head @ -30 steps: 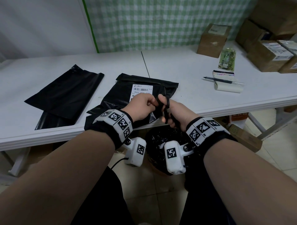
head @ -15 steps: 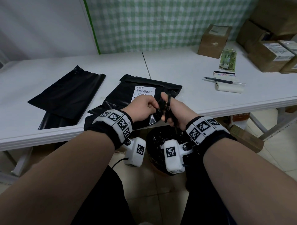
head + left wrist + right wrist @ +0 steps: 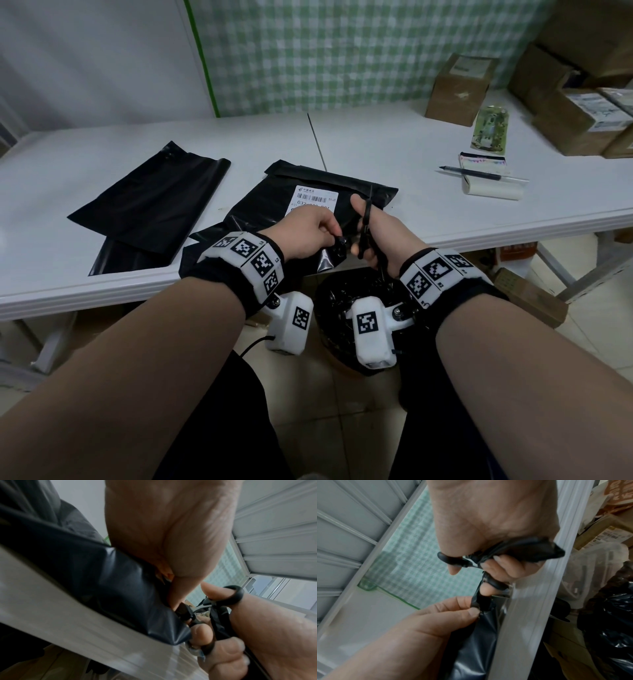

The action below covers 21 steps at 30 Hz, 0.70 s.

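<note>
A black parcel bag (image 3: 267,209) with a white barcode label (image 3: 313,200) lies at the white table's front edge (image 3: 137,291). My left hand (image 3: 330,236) pinches the bag's near right corner (image 3: 481,609) between thumb and fingers. My right hand (image 3: 364,240) grips black scissors (image 3: 365,219), thumb through one loop (image 3: 236,593) and fingers through the other, right next to that corner. The right hand also holds a crumpled strip of black plastic (image 3: 530,550) against its palm. The blades are hidden among the fingers and the bag.
Flat black bags (image 3: 147,202) lie on the table's left. A pen (image 3: 479,175) rests on a label roll (image 3: 493,186) at right, past a green packet (image 3: 490,132) and cardboard boxes (image 3: 459,89). A bin with a black liner (image 3: 342,291) stands under the table.
My right thumb has lifted with its scissor loop, so the handles stand wider apart. My left hand keeps its pinch on the bag's corner. Both hands have edged slightly away from me.
</note>
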Motion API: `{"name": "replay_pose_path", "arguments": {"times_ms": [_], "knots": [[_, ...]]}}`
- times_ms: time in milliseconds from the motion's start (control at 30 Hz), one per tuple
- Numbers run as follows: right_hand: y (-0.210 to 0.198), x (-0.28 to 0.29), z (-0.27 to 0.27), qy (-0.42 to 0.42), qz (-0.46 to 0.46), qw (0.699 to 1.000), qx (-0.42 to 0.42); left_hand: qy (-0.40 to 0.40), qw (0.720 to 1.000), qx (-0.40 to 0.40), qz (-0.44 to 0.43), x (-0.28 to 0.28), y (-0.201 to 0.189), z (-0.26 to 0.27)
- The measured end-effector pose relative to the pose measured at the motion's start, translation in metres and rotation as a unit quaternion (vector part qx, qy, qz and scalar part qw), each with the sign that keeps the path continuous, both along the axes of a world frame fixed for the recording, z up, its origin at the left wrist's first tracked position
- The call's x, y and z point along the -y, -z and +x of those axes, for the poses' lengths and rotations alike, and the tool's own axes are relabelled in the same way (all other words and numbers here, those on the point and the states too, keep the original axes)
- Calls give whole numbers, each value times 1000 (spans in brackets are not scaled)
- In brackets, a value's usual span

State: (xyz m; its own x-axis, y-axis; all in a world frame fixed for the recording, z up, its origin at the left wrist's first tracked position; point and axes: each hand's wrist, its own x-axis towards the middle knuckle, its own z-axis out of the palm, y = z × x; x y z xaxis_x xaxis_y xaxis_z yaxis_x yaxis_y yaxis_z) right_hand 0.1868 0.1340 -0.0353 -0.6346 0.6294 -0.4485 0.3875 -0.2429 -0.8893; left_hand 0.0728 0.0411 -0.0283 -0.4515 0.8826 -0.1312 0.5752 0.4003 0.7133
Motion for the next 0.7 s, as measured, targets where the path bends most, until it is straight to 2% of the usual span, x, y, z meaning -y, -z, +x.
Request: {"name": "replay_pose_path", "arguments": {"times_ms": [167, 500, 700], "knots": [[4, 2, -6, 34, 52, 998, 26, 1, 1000, -6, -10, -1, 0, 2], [0, -6, 0, 49, -8, 999, 3, 19, 999, -12, -41, 1, -6, 3], [2, -4, -3, 78, 31, 996, 9, 19, 998, -38, -49, -1, -6, 6]]}}
